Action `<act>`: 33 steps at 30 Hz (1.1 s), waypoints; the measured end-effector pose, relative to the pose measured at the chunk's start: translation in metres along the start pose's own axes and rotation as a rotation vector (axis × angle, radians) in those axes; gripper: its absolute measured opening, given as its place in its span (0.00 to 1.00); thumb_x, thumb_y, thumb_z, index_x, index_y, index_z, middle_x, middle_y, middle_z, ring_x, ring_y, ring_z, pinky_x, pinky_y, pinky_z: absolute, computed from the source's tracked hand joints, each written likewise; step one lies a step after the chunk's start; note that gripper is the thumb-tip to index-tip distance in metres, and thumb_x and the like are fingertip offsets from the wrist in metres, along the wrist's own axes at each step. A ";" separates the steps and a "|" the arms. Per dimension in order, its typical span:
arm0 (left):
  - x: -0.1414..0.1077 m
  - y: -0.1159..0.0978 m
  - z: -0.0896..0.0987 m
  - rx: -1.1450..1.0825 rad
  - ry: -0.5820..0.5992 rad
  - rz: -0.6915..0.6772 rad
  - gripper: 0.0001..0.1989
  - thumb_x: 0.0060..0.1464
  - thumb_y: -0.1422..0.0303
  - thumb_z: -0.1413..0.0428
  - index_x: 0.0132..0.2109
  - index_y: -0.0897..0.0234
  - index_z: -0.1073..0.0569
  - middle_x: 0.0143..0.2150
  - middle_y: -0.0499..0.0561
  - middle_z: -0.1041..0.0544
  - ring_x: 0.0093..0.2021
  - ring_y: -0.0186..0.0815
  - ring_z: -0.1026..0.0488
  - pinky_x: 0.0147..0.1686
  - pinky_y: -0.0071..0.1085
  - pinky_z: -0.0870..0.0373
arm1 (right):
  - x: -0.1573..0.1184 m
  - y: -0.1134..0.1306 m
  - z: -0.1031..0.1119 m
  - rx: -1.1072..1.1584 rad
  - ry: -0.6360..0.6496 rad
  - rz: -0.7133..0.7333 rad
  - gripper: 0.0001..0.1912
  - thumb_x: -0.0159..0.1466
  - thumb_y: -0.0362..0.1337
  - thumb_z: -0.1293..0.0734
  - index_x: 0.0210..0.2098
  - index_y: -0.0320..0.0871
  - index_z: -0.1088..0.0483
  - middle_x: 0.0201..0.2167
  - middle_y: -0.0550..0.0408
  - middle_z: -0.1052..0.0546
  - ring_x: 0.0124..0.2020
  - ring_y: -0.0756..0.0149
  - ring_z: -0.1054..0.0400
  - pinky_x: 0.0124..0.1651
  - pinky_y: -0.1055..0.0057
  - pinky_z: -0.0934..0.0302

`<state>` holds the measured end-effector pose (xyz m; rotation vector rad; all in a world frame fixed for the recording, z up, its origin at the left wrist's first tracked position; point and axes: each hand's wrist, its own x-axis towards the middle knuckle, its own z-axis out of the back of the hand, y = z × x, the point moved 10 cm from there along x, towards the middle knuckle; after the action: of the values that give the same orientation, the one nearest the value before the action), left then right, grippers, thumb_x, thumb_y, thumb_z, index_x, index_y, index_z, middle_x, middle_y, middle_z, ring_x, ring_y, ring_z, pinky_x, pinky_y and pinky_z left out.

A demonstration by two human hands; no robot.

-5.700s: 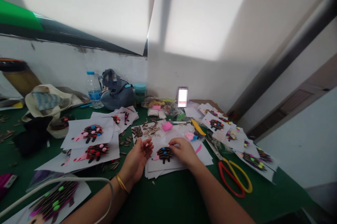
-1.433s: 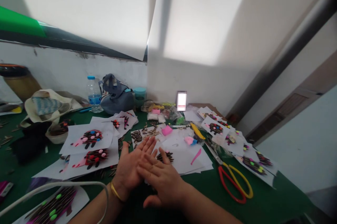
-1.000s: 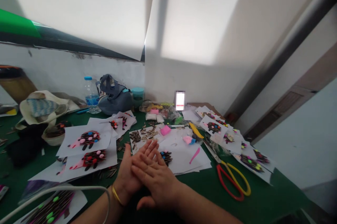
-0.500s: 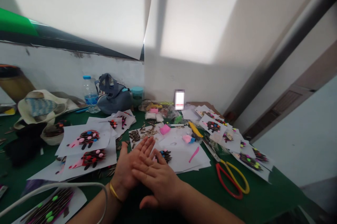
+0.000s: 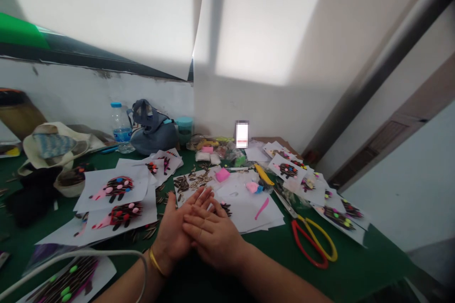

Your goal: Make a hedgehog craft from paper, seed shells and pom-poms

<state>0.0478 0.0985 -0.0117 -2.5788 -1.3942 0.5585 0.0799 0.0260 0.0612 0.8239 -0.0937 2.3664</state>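
My left hand [image 5: 174, 229] lies palm up with its fingers stretched out, a yellow bracelet [image 5: 156, 261] round the wrist. Across its palm rests my right hand [image 5: 218, 236], palm down and fingers extended. The palms press together, and anything between them is hidden. Just beyond my fingertips are white paper sheets [image 5: 245, 220] bearing a partly covered hedgehog picture [image 5: 226, 208] made with dark seeds. On the sheets sit a pink clay lump [image 5: 222, 175], a pink and blue clay piece [image 5: 253, 188], a pink plastic modelling tool [image 5: 262, 208] and loose sunflower seeds [image 5: 183, 183].
Scissors [image 5: 309, 241] with red and yellow handles lie on the right, near a yellow cutter [image 5: 263, 175]. Hedgehog pictures [image 5: 117, 187] are stacked at left, more [image 5: 330, 215] at right. A bottle [image 5: 122, 127] and a blue bag [image 5: 152, 132] stand behind. A white cable [image 5: 71, 252] crosses lower left.
My right hand has slid slightly over the left palm, and its thumb is now tucked out of sight. Both hands stay pressed together. The things on the table have not moved.
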 end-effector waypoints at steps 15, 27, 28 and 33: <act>-0.006 -0.011 -0.015 0.219 -0.016 -0.152 0.30 0.60 0.47 0.60 0.54 0.65 0.29 0.50 0.60 0.25 0.53 0.43 0.30 0.51 0.38 0.34 | -0.025 -0.078 0.040 0.061 -0.161 -0.410 0.09 0.65 0.39 0.37 0.41 0.47 0.26 0.34 0.53 0.24 0.40 0.62 0.33 0.48 0.62 0.43; -0.003 -0.023 0.026 0.526 -0.354 -0.247 0.19 0.61 0.57 0.52 0.41 0.67 0.25 0.35 0.54 0.24 0.38 0.36 0.27 0.42 0.32 0.35 | -0.070 -0.132 0.024 0.181 -0.013 -0.653 0.04 0.61 0.35 0.34 0.34 0.45 0.26 0.34 0.55 0.22 0.37 0.63 0.29 0.42 0.67 0.38; -0.003 -0.022 0.027 0.525 -0.353 -0.243 0.19 0.61 0.56 0.52 0.41 0.67 0.25 0.35 0.54 0.23 0.38 0.36 0.27 0.42 0.32 0.35 | -0.068 -0.130 0.025 0.169 -0.009 -0.634 0.04 0.61 0.35 0.33 0.33 0.45 0.26 0.33 0.55 0.22 0.37 0.63 0.29 0.43 0.66 0.38; -0.002 -0.022 0.028 0.523 -0.346 -0.244 0.19 0.61 0.56 0.52 0.40 0.68 0.25 0.34 0.55 0.23 0.37 0.35 0.27 0.42 0.32 0.34 | -0.068 -0.130 0.022 0.141 0.025 -0.639 0.04 0.61 0.33 0.33 0.33 0.46 0.25 0.33 0.57 0.22 0.37 0.65 0.30 0.42 0.69 0.38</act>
<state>0.0187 0.1084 -0.0301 -1.9323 -1.3918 1.1851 0.2086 0.0885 0.0225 0.7490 0.3077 1.7894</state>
